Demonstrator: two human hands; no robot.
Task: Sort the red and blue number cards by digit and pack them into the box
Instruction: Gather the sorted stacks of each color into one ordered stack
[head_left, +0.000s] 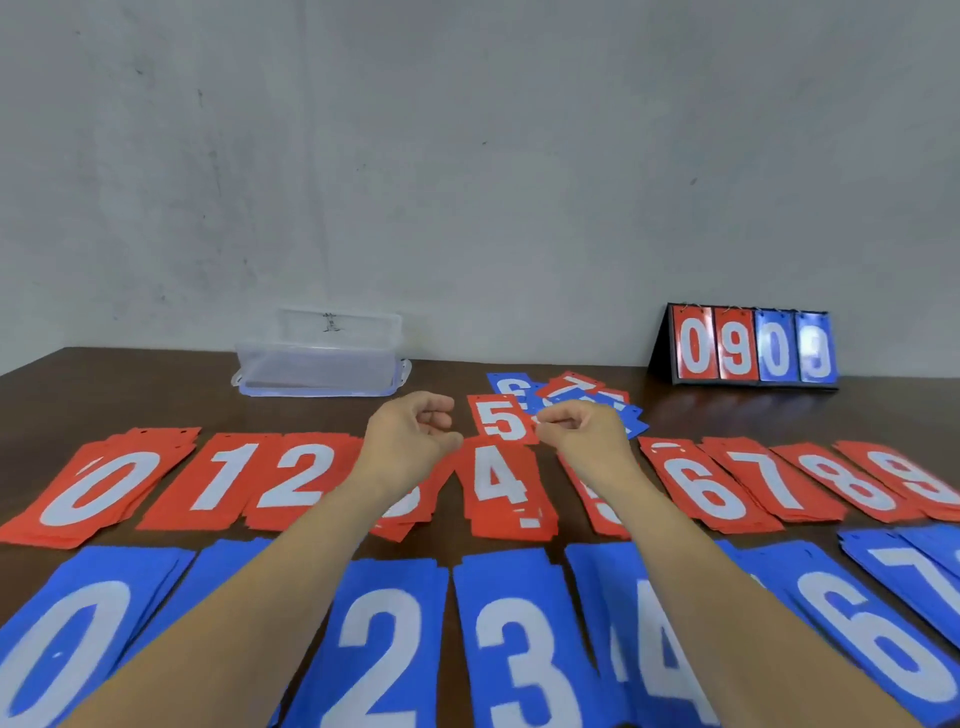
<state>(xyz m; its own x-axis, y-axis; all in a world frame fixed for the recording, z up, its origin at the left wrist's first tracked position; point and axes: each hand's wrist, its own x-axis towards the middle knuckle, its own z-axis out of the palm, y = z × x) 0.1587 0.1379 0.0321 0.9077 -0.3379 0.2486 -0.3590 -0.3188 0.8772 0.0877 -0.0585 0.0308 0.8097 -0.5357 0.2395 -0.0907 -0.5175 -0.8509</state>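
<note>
The right hand seemingly pinches a red rectangular card marked 5 (by its right edge), the left hand curled, holding nothing.

Red pile, probably 3s, under left forearm, blue 7s edge-cropped

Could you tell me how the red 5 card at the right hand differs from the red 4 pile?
The red card with a white 5 is a single card; the red pile topped by a white 4 is several cards, edges fanned. The right hand pinches the 5 card's edge, whereas the 4 pile lies flat on the dark wooden table. The 5 card lies farther from the person. Both are red with white digits.
</note>
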